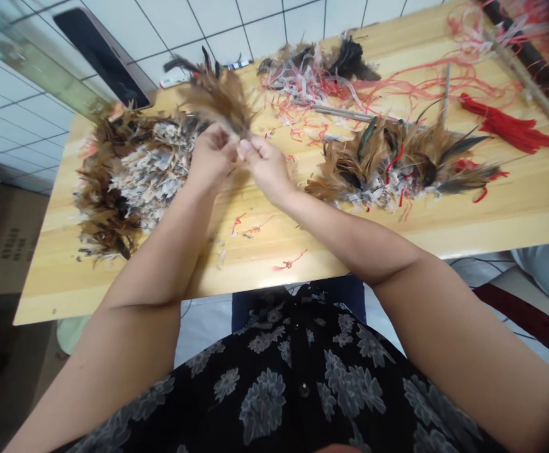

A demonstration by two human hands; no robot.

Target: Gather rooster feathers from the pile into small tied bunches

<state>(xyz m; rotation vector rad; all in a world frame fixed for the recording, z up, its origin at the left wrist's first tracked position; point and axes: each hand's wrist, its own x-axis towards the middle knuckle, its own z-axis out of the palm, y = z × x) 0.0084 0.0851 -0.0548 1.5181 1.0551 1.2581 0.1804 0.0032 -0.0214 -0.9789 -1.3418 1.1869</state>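
Observation:
Both my hands meet above the middle of the wooden table (492,207). My left hand (211,157) and my right hand (265,167) pinch the base of a small bunch of brown feathers (218,94) that fans up and away from me. The fingers of both hands are closed on its stems. A large heap of brown and pale feathers (128,176) lies just left of my left hand. Another heap of brown and dark feathers (397,163), mixed with red thread, lies right of my right hand.
A tangle of red and white thread with dark feathers (316,75) sits at the far side. A red tassel (510,129) and thin sticks (524,75) lie at the far right. Red thread scraps (288,261) dot the near edge. A dark phone-like slab (99,56) leans at the tiled wall.

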